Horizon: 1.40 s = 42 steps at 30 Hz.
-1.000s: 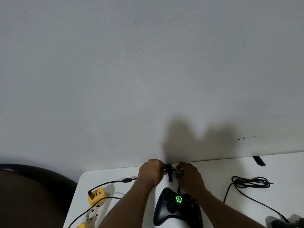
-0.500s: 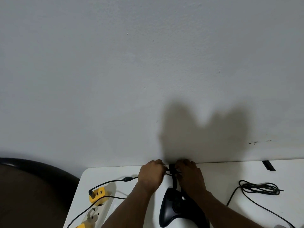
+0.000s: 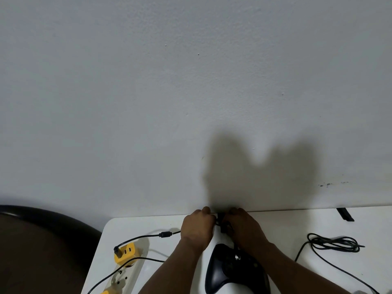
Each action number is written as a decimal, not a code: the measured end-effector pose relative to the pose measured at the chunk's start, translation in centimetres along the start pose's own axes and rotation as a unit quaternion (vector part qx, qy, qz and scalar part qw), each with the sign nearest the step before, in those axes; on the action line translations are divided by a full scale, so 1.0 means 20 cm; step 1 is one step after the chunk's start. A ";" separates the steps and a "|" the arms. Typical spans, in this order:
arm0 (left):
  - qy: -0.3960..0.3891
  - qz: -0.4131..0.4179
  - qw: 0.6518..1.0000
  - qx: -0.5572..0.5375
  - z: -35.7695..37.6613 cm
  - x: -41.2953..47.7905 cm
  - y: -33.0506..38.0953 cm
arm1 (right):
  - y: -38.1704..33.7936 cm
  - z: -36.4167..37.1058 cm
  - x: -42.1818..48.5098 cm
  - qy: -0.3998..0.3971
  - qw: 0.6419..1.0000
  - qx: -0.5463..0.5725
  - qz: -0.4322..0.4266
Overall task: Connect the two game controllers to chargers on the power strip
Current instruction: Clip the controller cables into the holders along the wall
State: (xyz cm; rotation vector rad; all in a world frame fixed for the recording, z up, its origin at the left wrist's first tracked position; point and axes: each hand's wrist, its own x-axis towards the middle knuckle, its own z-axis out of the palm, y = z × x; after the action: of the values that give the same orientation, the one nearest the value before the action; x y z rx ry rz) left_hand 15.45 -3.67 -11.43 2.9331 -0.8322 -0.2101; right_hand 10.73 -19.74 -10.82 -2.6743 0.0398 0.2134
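Hands meet at the far edge of the white surface [image 3: 297, 225]. The left hand [image 3: 198, 227] and the right hand [image 3: 244, 228] both have curled fingers closed on a small black cable piece [image 3: 220, 219] between them. A black game controller [image 3: 231, 270] lies just below them. To the left, a yellow charger [image 3: 126, 253] sits in the power strip [image 3: 125, 276].

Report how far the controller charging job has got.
Done: a black cable is plugged into the yellow charger on the white power strip. In hand: both hands, left hand and right hand, work a small black cable piece behind the black game controller. Left: the coiled black cable lies untouched; no second controller shows.
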 end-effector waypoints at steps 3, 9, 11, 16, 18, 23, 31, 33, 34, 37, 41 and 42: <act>0.004 0.003 1.000 0.000 0.00 0.00 0.00 | -0.02 0.01 0.01 0.029 0.999 0.025 0.028; -0.005 0.012 1.000 0.011 0.00 0.01 -0.01 | -0.05 0.04 0.04 0.070 0.984 0.115 0.119; -0.005 0.016 1.000 0.019 0.00 0.01 0.00 | -0.04 0.05 0.04 0.080 0.978 0.143 0.129; -0.014 0.044 0.998 0.032 -0.02 0.03 -0.01 | -0.04 0.07 0.05 0.094 0.971 0.152 0.160; -0.017 0.049 0.998 0.036 -0.01 0.03 -0.01 | -0.04 0.07 0.06 0.102 0.963 0.162 0.192; -0.021 0.053 0.998 0.032 -0.01 0.03 -0.02 | -0.06 0.08 0.06 0.110 0.957 0.149 0.225; -0.014 0.039 0.999 0.015 -0.02 0.02 0.00 | -0.09 0.10 0.02 0.162 0.967 0.062 0.187; -0.016 0.034 0.999 0.016 -0.03 0.02 0.00 | -0.10 0.10 0.02 0.157 0.972 0.050 0.168; -0.017 0.032 0.999 0.016 -0.03 0.02 0.00 | -0.10 0.10 0.02 0.154 0.975 0.041 0.156; -0.019 0.025 0.999 0.013 -0.03 0.02 0.01 | -0.11 0.11 0.03 0.125 0.984 -0.015 0.128; -0.021 0.019 0.999 0.017 -0.03 0.02 0.01 | -0.12 0.11 0.05 0.059 0.987 -0.109 0.104; -0.022 0.019 0.999 0.019 -0.03 0.02 0.01 | -0.12 0.11 0.05 0.047 0.986 -0.126 0.098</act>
State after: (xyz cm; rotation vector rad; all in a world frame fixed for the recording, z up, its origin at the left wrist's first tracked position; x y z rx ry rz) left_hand 15.79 -3.95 -10.83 2.9537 -0.9076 -0.2591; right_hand 11.54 -16.64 -11.79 -2.9307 0.3276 0.1623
